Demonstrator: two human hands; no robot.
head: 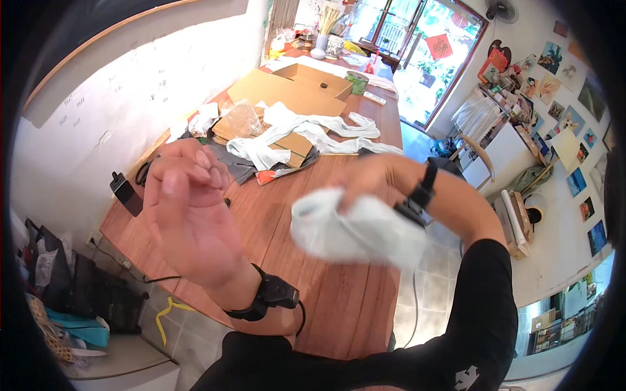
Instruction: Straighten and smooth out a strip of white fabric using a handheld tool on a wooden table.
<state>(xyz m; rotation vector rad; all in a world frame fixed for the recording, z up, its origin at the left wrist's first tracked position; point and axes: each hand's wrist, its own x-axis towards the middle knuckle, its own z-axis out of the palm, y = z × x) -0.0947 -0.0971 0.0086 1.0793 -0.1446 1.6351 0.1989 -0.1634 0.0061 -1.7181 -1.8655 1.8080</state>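
Note:
My right hand (364, 181), blurred by motion, grips a white cloth piece (357, 229) by its upper edge; the cloth hangs over the wooden table (274, 225), and its left end shows an opening. Raised at the left, my left hand (188, 210) has its palm turned up and its fingers curled, with nothing seen in it. Both wrists wear black strapped devices. Beyond my hands, long white cloth pieces (313, 129) lie loosely over flat cardboard and dark grey plastic packaging (237, 166).
An open cardboard box (313, 80) lies farther back, near a roll of green tape (357, 83) and a white remote control (374, 98). A black device (126, 194) stands at the table's left edge by the wall. Bags (58, 273) are piled at lower left.

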